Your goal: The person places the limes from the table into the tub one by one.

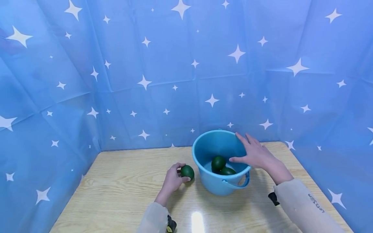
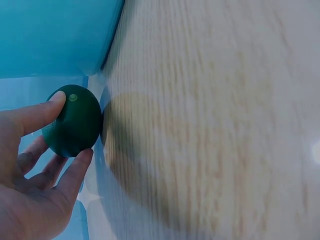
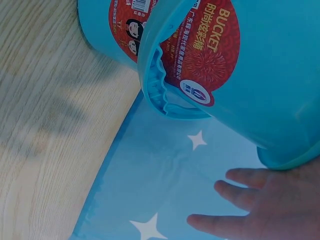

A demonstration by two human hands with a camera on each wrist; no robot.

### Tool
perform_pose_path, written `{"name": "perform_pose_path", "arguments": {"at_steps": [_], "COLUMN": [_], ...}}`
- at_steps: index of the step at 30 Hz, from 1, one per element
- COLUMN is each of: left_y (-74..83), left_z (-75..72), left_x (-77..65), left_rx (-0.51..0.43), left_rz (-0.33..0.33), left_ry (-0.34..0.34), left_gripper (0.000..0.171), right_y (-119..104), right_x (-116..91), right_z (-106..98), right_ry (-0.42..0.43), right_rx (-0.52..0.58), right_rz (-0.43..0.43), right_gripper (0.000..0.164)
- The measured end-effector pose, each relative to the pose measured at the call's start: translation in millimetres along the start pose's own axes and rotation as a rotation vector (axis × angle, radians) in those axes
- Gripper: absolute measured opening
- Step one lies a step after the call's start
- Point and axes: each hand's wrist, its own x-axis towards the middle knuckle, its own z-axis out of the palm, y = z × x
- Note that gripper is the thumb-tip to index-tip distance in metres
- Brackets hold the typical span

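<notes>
My left hand pinches a dark green avocado between thumb and fingers, just left of the blue bucket. In the left wrist view this avocado is smooth and rounded, with a pale stem scar near the thumb; it is at the tabletop, apart from the bucket. My right hand rests at the bucket's right rim, thumb over the inside and straight, spread fingers outside. Inside the bucket lie two more green avocados, one avocado behind the other avocado, which the rim partly hides.
The bucket's handle hangs down its front right side. A red label is on the bucket wall. The wooden table ends at a blue star-patterned curtain behind and at both sides.
</notes>
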Motion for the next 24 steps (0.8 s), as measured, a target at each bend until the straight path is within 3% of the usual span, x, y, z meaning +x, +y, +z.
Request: {"name": "perform_pose_path", "arguments": {"at_steps": [24], "left_y": [-0.2], "left_z": [1.8], "left_x": [-0.2], "left_rx": [-0.027], "left_rz": [0.001], "left_ry": [-0.011], "left_gripper": [0.058], "right_y": [-1.0], "right_x": [-2.4], "right_z": [-2.5], "right_ry": [0.005], "right_rx": [-0.006], "right_rz": [-0.007], "right_gripper": [0.113]}}
